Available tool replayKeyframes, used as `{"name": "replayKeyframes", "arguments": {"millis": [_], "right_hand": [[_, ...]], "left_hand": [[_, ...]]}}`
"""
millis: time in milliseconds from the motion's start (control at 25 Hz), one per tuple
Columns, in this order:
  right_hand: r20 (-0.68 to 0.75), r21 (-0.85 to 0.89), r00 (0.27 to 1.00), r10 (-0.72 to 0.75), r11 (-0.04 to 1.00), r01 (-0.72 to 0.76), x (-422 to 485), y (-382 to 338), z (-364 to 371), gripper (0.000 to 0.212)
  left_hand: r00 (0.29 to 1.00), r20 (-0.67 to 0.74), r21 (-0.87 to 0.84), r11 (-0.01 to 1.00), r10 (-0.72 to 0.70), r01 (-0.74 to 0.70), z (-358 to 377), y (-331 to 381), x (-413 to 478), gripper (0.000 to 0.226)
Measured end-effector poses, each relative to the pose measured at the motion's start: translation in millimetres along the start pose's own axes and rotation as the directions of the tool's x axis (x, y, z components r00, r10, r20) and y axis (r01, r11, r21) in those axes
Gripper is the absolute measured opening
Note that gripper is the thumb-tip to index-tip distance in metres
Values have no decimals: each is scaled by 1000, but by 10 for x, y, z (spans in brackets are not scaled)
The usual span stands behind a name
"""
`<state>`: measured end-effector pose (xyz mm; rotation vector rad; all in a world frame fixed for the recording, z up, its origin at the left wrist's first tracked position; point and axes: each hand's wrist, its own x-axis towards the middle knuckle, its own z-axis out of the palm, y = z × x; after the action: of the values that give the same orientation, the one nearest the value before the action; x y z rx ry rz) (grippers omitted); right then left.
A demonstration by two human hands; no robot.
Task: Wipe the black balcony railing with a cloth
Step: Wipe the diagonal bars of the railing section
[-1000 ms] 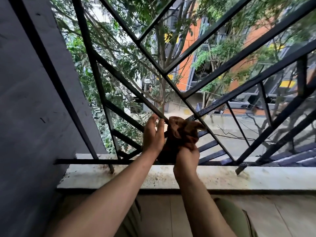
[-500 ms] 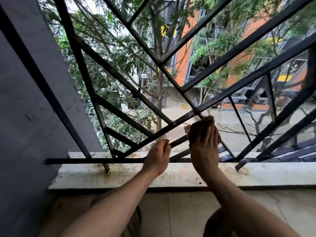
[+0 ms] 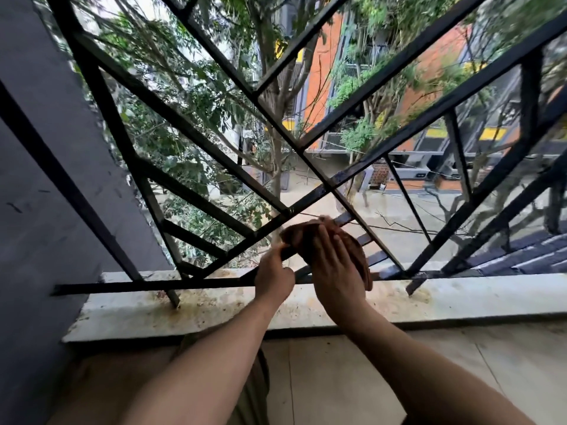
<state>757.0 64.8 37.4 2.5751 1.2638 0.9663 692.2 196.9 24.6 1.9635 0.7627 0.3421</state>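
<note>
To your left a grey wall [image 3: 46,185] fills the side of the view. The black railing [image 3: 196,131] spans everything ahead of you, its flat bars crossing in diagonals, with one long horizontal bar low down. Through it you see leafy trees [image 3: 184,87] and an orange building [image 3: 325,72] across a paved yard. The railing's feet stand on a pale ledge [image 3: 184,314], stained brown and gritty, and below the ledge lies light tiled floor [image 3: 322,381].

Both your forearms reach up from the bottom edge and meet low in the railing, just beneath the point where the diagonals cross. Your right hand [image 3: 334,268] lies flat, fingers [image 3: 325,240] straight and together, pressing the cloth [image 3: 363,259] against the lower bars. Your left hand [image 3: 273,279] sits just beside it, its fingers [image 3: 277,251] curled round a low diagonal bar.

The cloth is brown and bunched. It is sandwiched between your right palm and the railing, showing above your fingertips and hanging past the outer edge of your hand toward the ledge.
</note>
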Motion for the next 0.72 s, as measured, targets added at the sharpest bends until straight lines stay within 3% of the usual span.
{"name": "replayKeyframes", "arguments": {"millis": [80,160,240,280,360,400,440,520,600,640,720], "right_hand": [[43,-93,994,-96,991,100,249,119,42,59],[105,-68,994,-6,998,13,617,290,-24,47],[267,1,956,122,992,-127,677,104,-140,42],[318,20,942,106,993,-118,602,-97,-126,43],[381,183,912,-154,979,89,423,-417,-38,51],[352,289,885,-306,934,209,414,-333,-17,57],[280,328,895,-346,911,250,455,-127,-18,55],[214,243,957,-194,960,140,516,316,-47,33],[228,-64,974,-1,998,16,477,368,-4,41],[288,-145,958,-8,988,52,475,148,-15,43],[425,33,887,-181,982,184,443,-491,50,45]], "left_hand": [[999,36,-29,999,20,-19,-54,-34,3,65],[997,69,-12,1000,18,-17,-96,-56,55,69],[997,75,-76,997,-22,28,-110,-77,91,70],[997,68,-115,992,-38,46,-101,-135,115,66],[995,84,-111,992,-57,67,-167,-277,123,59],[992,95,-81,992,-84,92,-233,-358,101,63],[987,116,-26,993,-115,118,-307,-457,51,69],[975,138,107,981,-177,163,-421,-594,-25,73],[974,122,133,976,-190,174,-425,-667,-78,75],[975,133,137,978,-176,158,-410,-676,-88,76],[980,140,170,979,-141,117,-408,-720,-44,77]]}}
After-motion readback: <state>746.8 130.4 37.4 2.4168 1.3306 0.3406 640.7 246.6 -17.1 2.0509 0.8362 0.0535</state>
